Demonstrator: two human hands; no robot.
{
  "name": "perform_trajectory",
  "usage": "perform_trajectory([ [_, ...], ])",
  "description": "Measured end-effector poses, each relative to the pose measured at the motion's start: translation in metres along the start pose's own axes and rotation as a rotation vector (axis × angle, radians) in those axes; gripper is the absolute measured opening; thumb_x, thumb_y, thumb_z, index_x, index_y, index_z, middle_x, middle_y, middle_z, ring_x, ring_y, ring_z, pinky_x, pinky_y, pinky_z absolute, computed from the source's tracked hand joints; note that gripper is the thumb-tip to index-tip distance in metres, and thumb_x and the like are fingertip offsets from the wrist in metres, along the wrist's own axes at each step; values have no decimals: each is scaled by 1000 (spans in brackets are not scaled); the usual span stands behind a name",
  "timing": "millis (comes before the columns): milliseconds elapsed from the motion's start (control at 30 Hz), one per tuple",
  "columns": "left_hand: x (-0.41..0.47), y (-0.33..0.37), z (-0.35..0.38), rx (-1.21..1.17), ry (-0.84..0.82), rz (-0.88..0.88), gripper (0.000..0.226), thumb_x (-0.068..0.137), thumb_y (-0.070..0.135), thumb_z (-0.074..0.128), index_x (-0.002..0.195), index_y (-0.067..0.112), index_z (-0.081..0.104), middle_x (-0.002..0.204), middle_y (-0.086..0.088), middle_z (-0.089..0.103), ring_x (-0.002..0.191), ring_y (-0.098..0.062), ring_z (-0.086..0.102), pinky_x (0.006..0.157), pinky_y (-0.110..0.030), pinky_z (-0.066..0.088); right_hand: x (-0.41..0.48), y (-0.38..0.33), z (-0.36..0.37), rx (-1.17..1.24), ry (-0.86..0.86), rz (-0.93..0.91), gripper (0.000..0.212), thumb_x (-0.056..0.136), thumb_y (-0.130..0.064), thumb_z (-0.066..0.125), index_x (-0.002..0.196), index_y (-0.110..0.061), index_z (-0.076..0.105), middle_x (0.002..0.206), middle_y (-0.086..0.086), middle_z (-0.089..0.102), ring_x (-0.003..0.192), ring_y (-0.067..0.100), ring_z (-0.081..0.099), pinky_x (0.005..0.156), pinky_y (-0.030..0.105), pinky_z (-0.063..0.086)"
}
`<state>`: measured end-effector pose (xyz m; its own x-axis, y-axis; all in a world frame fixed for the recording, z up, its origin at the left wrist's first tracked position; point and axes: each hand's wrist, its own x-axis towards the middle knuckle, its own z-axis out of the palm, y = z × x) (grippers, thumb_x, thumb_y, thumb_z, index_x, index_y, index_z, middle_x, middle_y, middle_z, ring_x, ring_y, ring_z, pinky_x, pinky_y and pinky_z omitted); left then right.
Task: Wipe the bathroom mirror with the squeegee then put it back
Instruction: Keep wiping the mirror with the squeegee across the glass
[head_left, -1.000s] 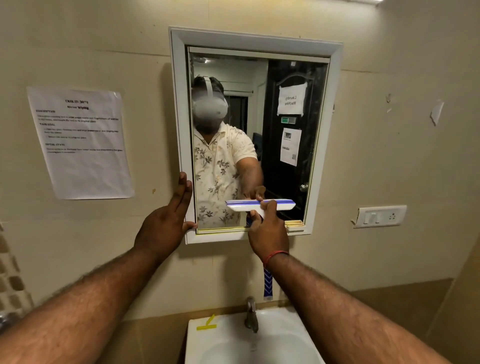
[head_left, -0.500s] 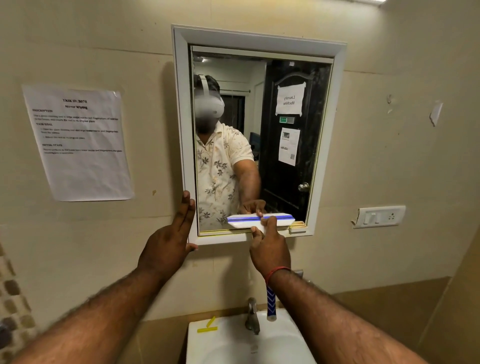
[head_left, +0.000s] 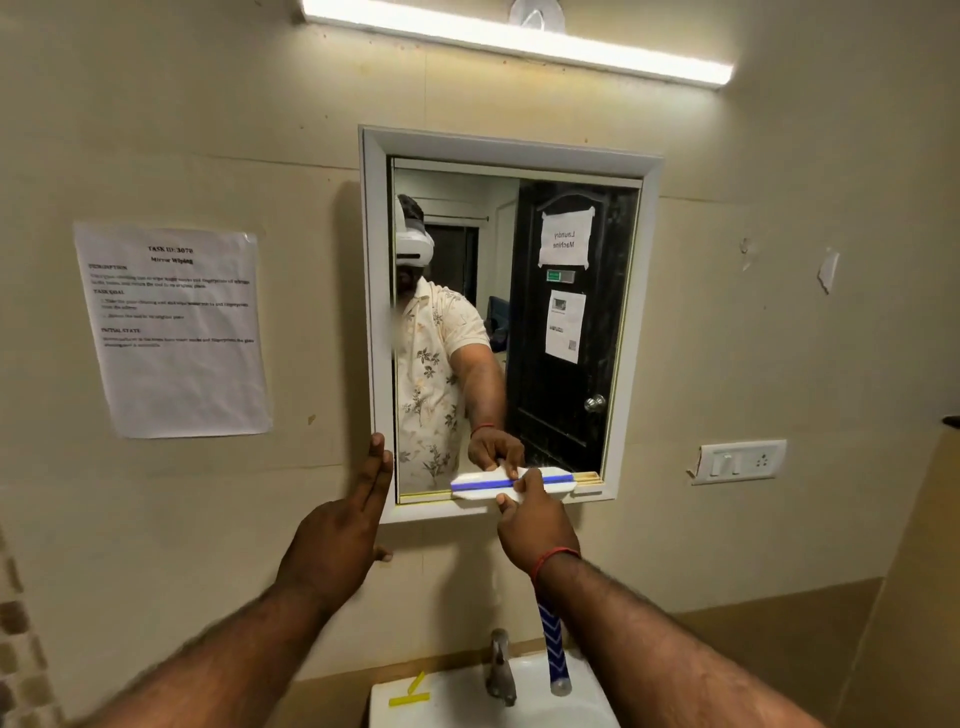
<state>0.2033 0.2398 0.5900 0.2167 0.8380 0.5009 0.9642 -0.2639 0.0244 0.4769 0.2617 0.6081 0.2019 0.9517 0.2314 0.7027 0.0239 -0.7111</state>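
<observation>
Pressing the squeegee blade along the mirror's bottom edge

Head view: the right hand (head_left: 535, 525) has its grip closed around the squeegee (head_left: 511, 486) just below the head, fingers wrapped on the neck. The white head with its blue strip lies level against the glass at 6 o'clock of the mirror (head_left: 566, 322), touching the lower part of the white frame (head_left: 374, 291). The blue patterned handle (head_left: 551, 649) hangs down under the wrist, its tip over the washbasin (head_left: 447, 701). The left hand (head_left: 337, 545) is flat and wide, holding nothing, fingertips on the frame's lower corner at 7 o'clock. A tap (head_left: 500, 665) stands at the basin's back edge beside the handle. A printed sheet (head_left: 174, 327) is taped to the wall at 9 o'clock of the mirror, a switch plate (head_left: 740, 461) at 4 o'clock, a tube light (head_left: 519, 39) at 12 o'clock.
</observation>
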Motion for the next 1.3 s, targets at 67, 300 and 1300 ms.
perform_trajectory([
  [67,0,-3,-10,54,6,42,160,37,35,117,172,6,36,188,-10,11,46,-28,53,46,-29,42,4,-9,-11,-31,-45,5,38,104,-39,59,138,-27,47,118,12,73,106,32,71,92,43,58],
  [300,2,-40,-76,273,36,185,160,38,57,111,171,7,39,175,-18,43,100,-36,71,105,-55,53,-3,-36,-43,-116,-72,-13,23,101,-45,64,114,-28,55,113,5,73,103,26,70,95,46,60],
  [1300,165,30,-270,417,222,-81,182,62,79,91,163,1,-39,174,-20,-44,166,-37,-33,140,-57,-5,67,-271,-182,656,238,-451,24,108,-16,64,129,-20,75,89,-6,78,62,-13,70,51,7,50],
])
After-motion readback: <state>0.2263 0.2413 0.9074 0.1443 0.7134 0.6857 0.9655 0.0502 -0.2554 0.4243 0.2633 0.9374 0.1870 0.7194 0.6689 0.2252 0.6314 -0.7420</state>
